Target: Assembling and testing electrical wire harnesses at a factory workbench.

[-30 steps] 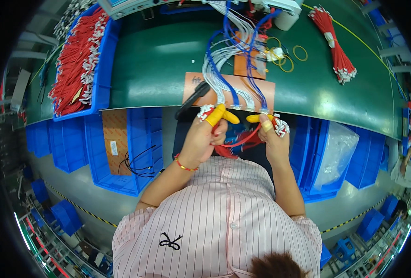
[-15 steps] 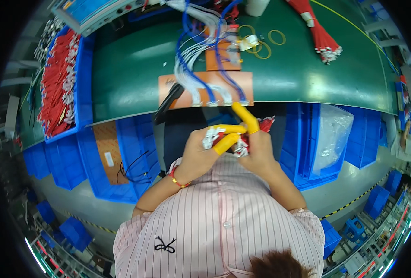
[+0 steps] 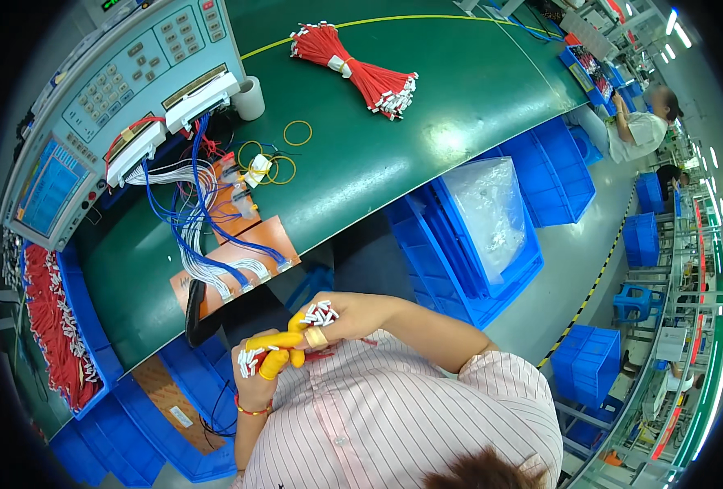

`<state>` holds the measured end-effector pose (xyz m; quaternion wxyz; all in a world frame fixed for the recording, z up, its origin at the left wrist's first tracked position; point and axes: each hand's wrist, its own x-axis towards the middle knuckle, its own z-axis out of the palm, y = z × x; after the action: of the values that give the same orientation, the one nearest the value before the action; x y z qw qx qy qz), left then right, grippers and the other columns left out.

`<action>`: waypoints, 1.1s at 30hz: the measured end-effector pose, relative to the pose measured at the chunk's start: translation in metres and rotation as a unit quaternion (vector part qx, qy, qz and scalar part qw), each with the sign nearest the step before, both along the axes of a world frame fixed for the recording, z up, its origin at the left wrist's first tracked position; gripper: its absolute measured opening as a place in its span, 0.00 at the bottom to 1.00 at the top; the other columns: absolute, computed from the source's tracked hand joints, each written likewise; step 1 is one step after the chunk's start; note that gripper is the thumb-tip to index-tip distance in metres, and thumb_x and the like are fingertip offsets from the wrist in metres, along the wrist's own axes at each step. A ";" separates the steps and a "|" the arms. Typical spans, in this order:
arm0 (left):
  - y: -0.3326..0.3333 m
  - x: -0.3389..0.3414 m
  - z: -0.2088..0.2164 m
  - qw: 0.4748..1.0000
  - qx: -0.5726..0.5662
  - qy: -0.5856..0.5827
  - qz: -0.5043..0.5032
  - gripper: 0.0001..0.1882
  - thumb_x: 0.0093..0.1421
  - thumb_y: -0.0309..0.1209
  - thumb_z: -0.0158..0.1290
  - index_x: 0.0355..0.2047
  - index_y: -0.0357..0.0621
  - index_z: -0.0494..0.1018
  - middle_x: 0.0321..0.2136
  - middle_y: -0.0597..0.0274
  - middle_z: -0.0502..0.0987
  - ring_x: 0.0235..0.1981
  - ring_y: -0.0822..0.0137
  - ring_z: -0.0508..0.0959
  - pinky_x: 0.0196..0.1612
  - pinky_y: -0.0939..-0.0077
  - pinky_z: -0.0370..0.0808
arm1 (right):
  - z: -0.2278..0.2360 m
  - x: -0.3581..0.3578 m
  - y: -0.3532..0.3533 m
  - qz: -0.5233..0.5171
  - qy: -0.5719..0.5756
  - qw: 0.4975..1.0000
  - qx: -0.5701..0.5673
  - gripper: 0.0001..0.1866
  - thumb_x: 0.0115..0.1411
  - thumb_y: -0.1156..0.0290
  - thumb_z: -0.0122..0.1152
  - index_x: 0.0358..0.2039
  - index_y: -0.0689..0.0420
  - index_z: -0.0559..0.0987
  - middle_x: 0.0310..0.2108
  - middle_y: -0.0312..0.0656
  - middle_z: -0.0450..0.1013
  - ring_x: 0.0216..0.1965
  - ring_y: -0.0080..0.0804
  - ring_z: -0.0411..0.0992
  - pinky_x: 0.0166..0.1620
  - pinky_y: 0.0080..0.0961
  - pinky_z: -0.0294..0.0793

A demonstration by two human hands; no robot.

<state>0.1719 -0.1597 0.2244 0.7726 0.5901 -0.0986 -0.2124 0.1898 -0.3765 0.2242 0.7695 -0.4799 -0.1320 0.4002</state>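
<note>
Wires [image 3: 321,313], red with white ends, sit clasped in left hand [image 3: 257,375] and right hand [image 3: 347,316]; black handle [image 3: 198,314] overhangs green bench [image 3: 361,175], with tester [image 3: 125,110] and rubber bands [image 3: 295,170] beyond.

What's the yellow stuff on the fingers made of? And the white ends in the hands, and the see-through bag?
The yellow finger covers look like soft, matte rubber, maybe latex: they fit snugly. The white wire ends seem hard plastic, straight and blocky; they're too small to tell the finish. The bag is probably thin, glossy plastic film: it's clear, crinkled and glinting.
</note>
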 end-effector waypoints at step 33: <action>0.000 0.015 -0.022 0.946 -0.062 0.184 0.261 0.08 0.64 0.30 0.51 0.37 0.36 0.73 0.22 0.72 0.69 0.16 0.87 0.58 0.17 0.89 0.50 | -0.013 0.002 0.016 -0.300 -0.050 0.931 -0.203 0.09 0.60 0.69 0.62 0.33 0.64 0.79 0.26 0.29 0.67 0.25 0.12 0.63 0.26 0.12 0.61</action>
<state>0.1872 -0.1594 0.2024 0.8406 0.4971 0.1899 -0.1014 0.1914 -0.3603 0.2109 0.7319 -0.6629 0.0639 0.1444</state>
